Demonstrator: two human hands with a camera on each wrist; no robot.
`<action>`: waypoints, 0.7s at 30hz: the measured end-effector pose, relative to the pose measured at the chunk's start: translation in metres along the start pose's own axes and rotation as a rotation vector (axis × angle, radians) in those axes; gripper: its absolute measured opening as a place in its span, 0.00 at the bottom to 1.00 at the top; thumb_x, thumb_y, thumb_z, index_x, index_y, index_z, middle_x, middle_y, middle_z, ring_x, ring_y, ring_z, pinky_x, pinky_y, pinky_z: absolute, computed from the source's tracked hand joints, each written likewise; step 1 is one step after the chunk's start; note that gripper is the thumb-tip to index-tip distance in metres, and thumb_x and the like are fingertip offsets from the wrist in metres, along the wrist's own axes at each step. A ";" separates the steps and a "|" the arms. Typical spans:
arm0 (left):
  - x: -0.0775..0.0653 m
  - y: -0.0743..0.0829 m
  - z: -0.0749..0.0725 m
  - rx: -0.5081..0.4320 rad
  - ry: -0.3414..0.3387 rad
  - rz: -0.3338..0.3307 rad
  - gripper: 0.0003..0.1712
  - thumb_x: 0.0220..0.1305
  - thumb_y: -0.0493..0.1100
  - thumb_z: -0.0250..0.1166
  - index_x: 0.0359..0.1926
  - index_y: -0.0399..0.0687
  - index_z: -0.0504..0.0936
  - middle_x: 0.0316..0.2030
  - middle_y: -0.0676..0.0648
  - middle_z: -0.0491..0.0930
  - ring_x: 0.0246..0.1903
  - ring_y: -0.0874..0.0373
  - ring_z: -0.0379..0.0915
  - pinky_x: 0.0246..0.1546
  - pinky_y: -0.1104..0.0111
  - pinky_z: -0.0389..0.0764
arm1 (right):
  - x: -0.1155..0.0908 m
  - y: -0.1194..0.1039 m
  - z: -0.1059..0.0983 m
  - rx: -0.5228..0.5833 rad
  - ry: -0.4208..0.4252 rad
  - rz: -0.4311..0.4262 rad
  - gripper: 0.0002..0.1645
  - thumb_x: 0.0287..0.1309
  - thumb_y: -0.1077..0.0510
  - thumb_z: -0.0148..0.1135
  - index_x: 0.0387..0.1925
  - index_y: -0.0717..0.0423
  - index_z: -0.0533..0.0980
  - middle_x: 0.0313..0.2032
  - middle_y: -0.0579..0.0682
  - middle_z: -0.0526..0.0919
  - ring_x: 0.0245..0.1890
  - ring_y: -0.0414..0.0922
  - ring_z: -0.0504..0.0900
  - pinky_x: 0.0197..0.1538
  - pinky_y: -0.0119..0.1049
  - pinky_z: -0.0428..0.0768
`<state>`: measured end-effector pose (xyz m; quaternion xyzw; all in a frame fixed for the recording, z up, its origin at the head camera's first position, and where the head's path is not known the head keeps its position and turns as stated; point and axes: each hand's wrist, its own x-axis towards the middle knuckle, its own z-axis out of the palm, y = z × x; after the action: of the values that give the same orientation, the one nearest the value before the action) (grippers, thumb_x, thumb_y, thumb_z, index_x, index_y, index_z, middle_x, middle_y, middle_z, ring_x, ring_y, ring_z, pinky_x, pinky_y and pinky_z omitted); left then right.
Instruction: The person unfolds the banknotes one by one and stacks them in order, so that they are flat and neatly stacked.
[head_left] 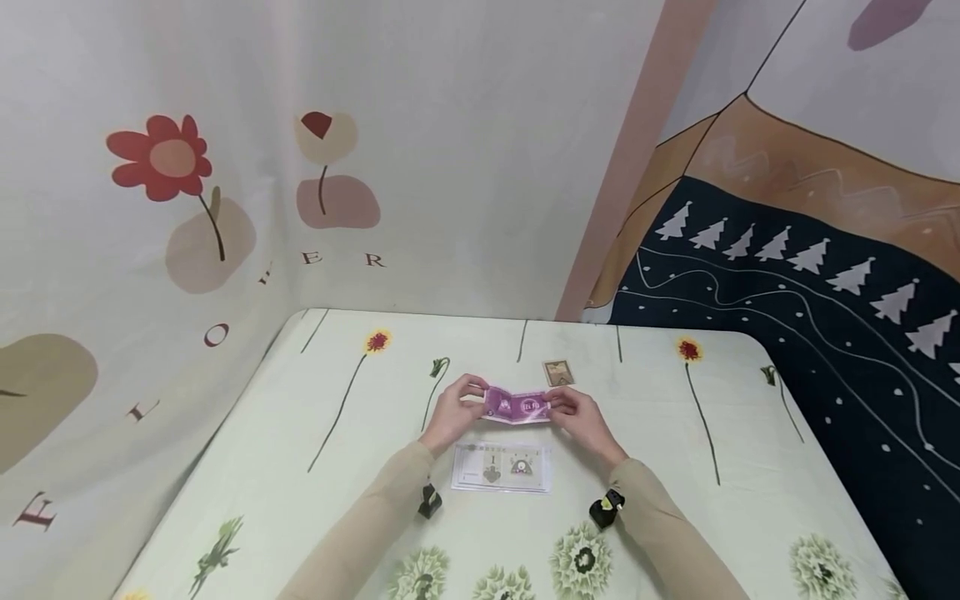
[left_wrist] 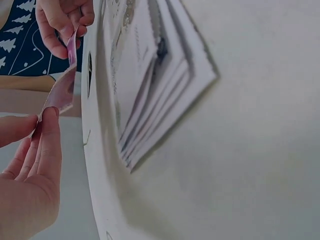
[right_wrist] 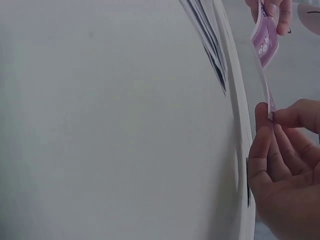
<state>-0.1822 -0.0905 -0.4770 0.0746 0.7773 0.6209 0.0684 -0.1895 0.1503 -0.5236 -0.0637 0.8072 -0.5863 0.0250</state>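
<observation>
A purple printed paper strip, like a play banknote (head_left: 516, 407), is stretched between both hands above the table, with a crease near its middle. My left hand (head_left: 452, 414) pinches its left end between thumb and fingers. The other end is pinched by my right hand (head_left: 587, 423). In the left wrist view the strip (left_wrist: 63, 90) bends between the two hands. The right wrist view shows the right thumb and fingers holding the edge of the strip (right_wrist: 265, 45). Just below the hands lies a stack of pale printed paper sheets (head_left: 501, 468), slightly fanned at the edges.
A small brown square picture card (head_left: 558, 373) lies beyond the right hand. The table (head_left: 300, 517) has a pale cloth printed with flowers. Behind it hangs a light curtain (head_left: 465, 167), and a dark cloth with white trees (head_left: 750, 283) hangs at the right.
</observation>
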 end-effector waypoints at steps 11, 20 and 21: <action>0.006 -0.025 -0.002 -0.002 0.014 -0.035 0.19 0.54 0.24 0.61 0.48 0.36 0.76 0.43 0.36 0.80 0.39 0.44 0.81 0.40 0.62 0.83 | -0.003 0.005 -0.012 0.072 -0.084 -0.005 0.09 0.59 0.71 0.60 0.42 0.72 0.77 0.33 0.60 0.84 0.32 0.42 0.82 0.35 0.28 0.79; 0.000 -0.025 -0.004 0.078 -0.011 -0.053 0.17 0.54 0.24 0.62 0.45 0.38 0.77 0.35 0.44 0.82 0.38 0.50 0.80 0.45 0.59 0.80 | -0.012 0.004 -0.018 0.110 -0.117 -0.020 0.14 0.59 0.70 0.61 0.47 0.70 0.76 0.32 0.59 0.83 0.29 0.41 0.82 0.34 0.32 0.80; 0.000 -0.026 -0.005 0.082 -0.013 -0.052 0.17 0.54 0.24 0.61 0.46 0.38 0.77 0.35 0.44 0.82 0.38 0.49 0.80 0.45 0.58 0.80 | -0.013 0.002 -0.018 0.106 -0.124 -0.021 0.14 0.59 0.70 0.61 0.47 0.71 0.76 0.32 0.60 0.83 0.29 0.43 0.82 0.34 0.32 0.80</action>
<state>-0.1835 -0.1006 -0.5009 0.0611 0.8034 0.5860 0.0862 -0.1792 0.1698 -0.5206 -0.1068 0.7712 -0.6234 0.0721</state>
